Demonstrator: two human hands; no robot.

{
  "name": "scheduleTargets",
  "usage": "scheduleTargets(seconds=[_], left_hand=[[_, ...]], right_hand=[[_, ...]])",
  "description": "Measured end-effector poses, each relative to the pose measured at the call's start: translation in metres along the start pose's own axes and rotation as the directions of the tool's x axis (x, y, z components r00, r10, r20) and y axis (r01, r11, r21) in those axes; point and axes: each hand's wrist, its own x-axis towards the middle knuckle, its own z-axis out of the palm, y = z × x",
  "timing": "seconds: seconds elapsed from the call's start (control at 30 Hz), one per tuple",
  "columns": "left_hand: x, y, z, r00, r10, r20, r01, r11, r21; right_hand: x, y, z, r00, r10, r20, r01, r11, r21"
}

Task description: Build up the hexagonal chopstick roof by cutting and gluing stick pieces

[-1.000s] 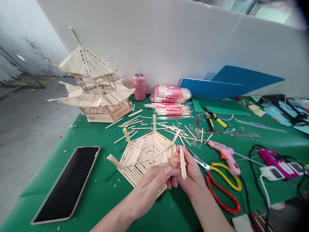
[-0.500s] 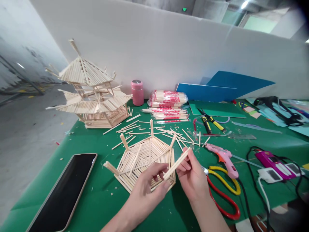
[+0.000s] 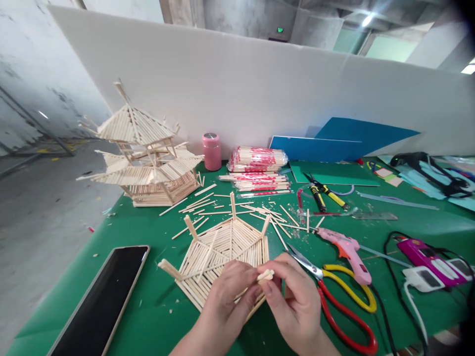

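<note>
My left hand and right hand meet — grip clamped on a stick bundle — toward the worktop's near edge.

Left hand and right hand pinch a stick bundle over a stick base, toward the desk's near edge. Phone beside left edge; stick pagoda at far left corner.

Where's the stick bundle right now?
Head view, lower centre: stick bundle pinched by left hand and right hand, near the right edge of the slatted base.
</note>
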Motion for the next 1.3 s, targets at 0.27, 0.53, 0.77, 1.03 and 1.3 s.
scheduleTargets(seconds=[0.27,0.53,0.77,1.03,1.3], left_hand=[[0.0,0.002,-0.001,1.0,0.003,0.011,-0.003,1.0,0.019],[-0.001,-0.006,-0.008,0.996,0.082,0.038,-0.088,0.971,0.22],[-0.018,-0.009,-0.013,0.927,0.156,0.342,-0.372,0.5,0.782],[-0.032,0.003,0.004,0.836,0.112,0.536,-0.533,0.391,0.75],[-0.018,0.025,-0.021,0.952,0.212,0.22,-0.304,0.598,0.742]], right_hand=[[0.001,-0.002,-0.001,0.998,-0.057,-0.003,0.057,0.998,-0.019],[-0.001,0.005,-0.007,0.999,0.006,0.04,-0.007,0.999,0.043],[-0.004,0.0,-0.037,0.901,0.215,0.377,-0.122,0.959,-0.256],[-0.021,0.002,-0.017,0.649,0.288,0.704,-0.108,0.951,-0.289],[-0.026,0.016,-0.023,0.717,0.451,0.532,-0.344,0.892,-0.293]])
